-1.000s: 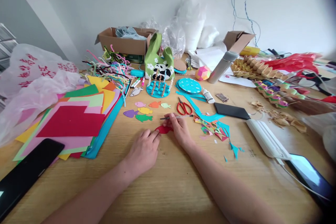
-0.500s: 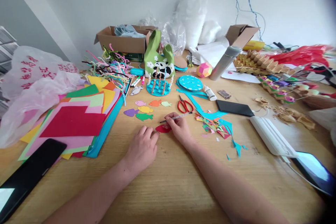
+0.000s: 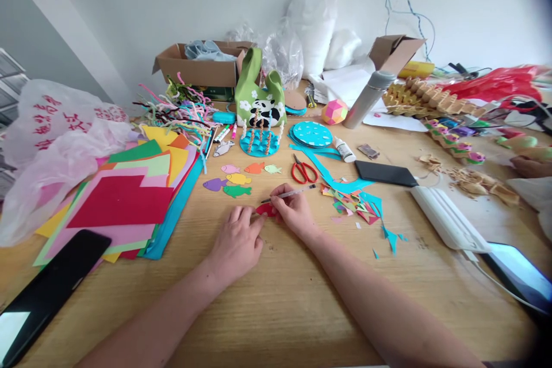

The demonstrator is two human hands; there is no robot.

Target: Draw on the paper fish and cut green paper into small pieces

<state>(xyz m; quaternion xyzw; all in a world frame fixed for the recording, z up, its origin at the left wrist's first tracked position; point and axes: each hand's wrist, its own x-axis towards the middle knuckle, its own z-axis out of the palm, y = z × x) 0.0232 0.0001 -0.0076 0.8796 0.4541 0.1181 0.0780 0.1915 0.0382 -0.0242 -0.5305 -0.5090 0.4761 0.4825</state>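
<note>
A pen (image 3: 295, 192) is pinched in my right hand (image 3: 294, 214), its dark tip over a small red paper cut-out (image 3: 264, 207) that the fingers partly cover. My left hand (image 3: 238, 238) lies on the table with fingers loosely spread, a fingertip touching the near left edge of the cut-out. Beyond the hands lie several coloured paper fish, among them a green fish (image 3: 237, 191), a purple fish (image 3: 214, 184) and an orange fish (image 3: 254, 168). Red-handled scissors (image 3: 304, 172) rest just past my right hand.
To the left are stacked colour sheets (image 3: 116, 207) and a black phone (image 3: 56, 293). Paper scraps (image 3: 353, 207), a black power bank (image 3: 385, 173) and a white device (image 3: 446, 218) lie right. Behind stand a panda bag (image 3: 261, 98), glue bottle (image 3: 344, 149) and grey flask (image 3: 368, 100).
My left hand has shifted slightly right, its finger reaching farther onto the red cut-out. The pen stays in my right hand, nearly in the same place. The camera view has moved a little.
</note>
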